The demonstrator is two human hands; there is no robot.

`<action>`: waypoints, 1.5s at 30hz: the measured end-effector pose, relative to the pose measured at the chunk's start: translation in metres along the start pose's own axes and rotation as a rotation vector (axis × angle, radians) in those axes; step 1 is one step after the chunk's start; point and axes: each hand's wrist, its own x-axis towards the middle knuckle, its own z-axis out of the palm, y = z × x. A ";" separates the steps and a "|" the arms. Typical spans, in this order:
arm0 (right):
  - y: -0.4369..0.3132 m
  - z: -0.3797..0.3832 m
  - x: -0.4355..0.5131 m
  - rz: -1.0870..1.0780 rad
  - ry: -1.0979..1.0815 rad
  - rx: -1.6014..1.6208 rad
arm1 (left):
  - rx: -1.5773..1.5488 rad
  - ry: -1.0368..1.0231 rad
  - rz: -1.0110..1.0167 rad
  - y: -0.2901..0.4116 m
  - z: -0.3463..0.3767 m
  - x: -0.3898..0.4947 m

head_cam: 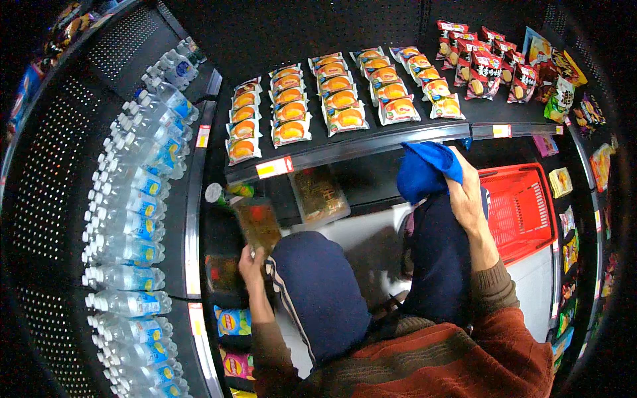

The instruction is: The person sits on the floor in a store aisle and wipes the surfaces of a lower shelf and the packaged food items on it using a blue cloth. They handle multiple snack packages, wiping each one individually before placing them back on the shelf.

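My left hand [253,263] grips the lower end of a flat brown package [259,224] with a red mark, blurred, beside my bent knee. My right hand [465,191] holds a bunched blue cloth [428,169] over my other knee, in front of the shelf edge. Between the hands, under the front edge of the shelf, a larger flat brown package [321,194] with gold writing lies on a lower level. Another dark package with a red mark [221,272] is on the low shelf left of my left hand.
Rows of packaged round buns [346,118] and red snack bags [485,74] stand on the black shelf [398,133] ahead. Many clear bottles [134,277] line the left shelf. A red plastic basket [517,214] sits at the right. Chip bags [233,321] lie low at left.
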 end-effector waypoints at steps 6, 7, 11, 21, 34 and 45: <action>0.020 -0.011 -0.001 0.058 -0.032 0.119 | 0.247 0.379 0.228 0.114 -0.034 -0.101; 0.026 -0.013 0.001 0.112 -0.042 0.141 | 0.346 0.427 0.247 0.130 -0.037 -0.113; 0.007 0.010 -0.012 0.817 0.068 1.134 | 0.202 0.554 0.336 0.182 -0.042 -0.144; -0.043 0.055 -0.066 0.574 0.029 1.019 | -0.573 0.190 0.052 0.202 0.007 -0.187; -0.066 0.156 -0.113 -0.475 -0.649 0.066 | -0.690 -0.023 -0.114 0.161 0.026 -0.200; -0.095 0.233 -0.045 -0.560 -0.504 -0.131 | -0.786 -0.067 -0.222 0.160 0.014 -0.197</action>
